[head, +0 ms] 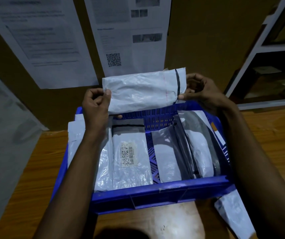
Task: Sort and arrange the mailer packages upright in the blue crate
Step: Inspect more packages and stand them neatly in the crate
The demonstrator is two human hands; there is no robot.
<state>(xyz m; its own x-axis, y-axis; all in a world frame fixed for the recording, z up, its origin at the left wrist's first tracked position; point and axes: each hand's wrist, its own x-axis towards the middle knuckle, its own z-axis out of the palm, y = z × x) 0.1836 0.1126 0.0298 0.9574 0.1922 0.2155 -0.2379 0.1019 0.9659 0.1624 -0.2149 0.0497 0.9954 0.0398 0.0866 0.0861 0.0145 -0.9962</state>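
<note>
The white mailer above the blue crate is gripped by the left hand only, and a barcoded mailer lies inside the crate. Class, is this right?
Not quite: the head view shows both hands gripping the white mailer, the left hand at one end, the right hand at the other. It is above the blue crate, with the barcoded mailer inside.

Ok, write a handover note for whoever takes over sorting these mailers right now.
Left grip and right grip each pinch an end of a crinkled white plastic mailer, held over the far wall of the blue plastic crate.
Done: several grey-and-white mailers lean on edge at the crate's right.
To do: the barcode-labelled white mailer lies flat inside; another white mailer waits on the wooden table, front right.
</note>
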